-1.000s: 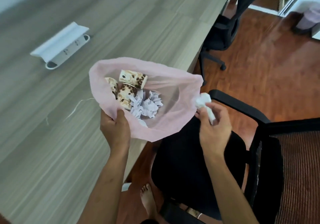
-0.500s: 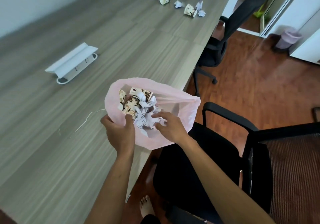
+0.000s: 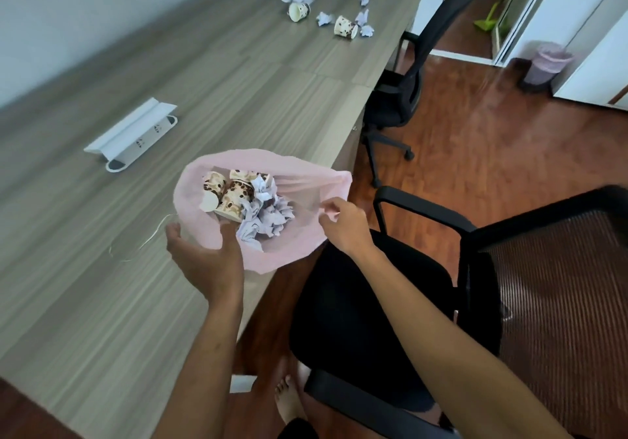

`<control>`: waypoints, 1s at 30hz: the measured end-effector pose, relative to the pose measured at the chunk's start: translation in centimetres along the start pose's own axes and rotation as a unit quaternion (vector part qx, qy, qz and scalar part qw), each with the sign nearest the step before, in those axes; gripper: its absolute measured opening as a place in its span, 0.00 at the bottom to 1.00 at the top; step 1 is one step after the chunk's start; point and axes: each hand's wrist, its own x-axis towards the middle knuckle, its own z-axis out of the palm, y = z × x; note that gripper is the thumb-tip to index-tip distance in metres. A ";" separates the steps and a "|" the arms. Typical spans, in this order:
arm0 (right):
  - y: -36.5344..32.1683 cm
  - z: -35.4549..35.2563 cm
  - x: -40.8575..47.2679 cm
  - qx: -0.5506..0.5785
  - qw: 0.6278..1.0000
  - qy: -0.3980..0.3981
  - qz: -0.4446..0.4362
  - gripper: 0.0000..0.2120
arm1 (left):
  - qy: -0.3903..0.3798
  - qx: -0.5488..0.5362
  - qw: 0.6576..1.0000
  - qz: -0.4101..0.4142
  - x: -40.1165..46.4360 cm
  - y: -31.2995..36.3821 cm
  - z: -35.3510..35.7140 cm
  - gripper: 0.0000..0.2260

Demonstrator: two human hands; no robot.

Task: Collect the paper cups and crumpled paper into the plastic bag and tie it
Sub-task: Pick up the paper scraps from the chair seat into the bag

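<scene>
Plastic bag (image 3: 299,248), pink and thin, hangs open at the near edge of the desk (image 3: 102,319), its mouth turned up toward the camera and its long axis running across from the desk edge toward the black chair (image 3: 370,302). Inside the bag lie several brown-spotted paper cups (image 3: 231,194) on their sides, mouths pointing different ways, with crumpled paper (image 3: 268,218) heaped just beside them on the chair side. The left hand (image 3: 207,262) has its grip closed on the near rim of the bag, thumb inside the mouth, fingers underneath. The right hand (image 3: 343,224) pinches the rim on the chair side between thumb and fingertips. At the far end of the desk from the bag, two more cups (image 3: 345,27) lie tipped over among loose paper balls (image 3: 365,31). A white socket box (image 3: 132,134) stands on the desk beyond the bag, and a thin string (image 3: 149,238) lies near the left hand
</scene>
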 end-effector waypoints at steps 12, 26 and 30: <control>12.0 -19.5 -7.0 -0.106 0.993 0.026 0.035 0.17 | -0.183 -0.007 0.981 0.069 -22.2 3.7 3.7 0.26; 25.4 -36.0 -14.9 -0.157 0.969 0.149 0.122 0.39 | -0.653 0.088 0.752 0.010 -45.9 7.3 8.3 0.58; 26.0 -35.4 -15.8 -0.048 0.981 0.140 0.126 0.41 | -0.725 0.164 0.668 0.032 -48.9 6.1 8.8 0.58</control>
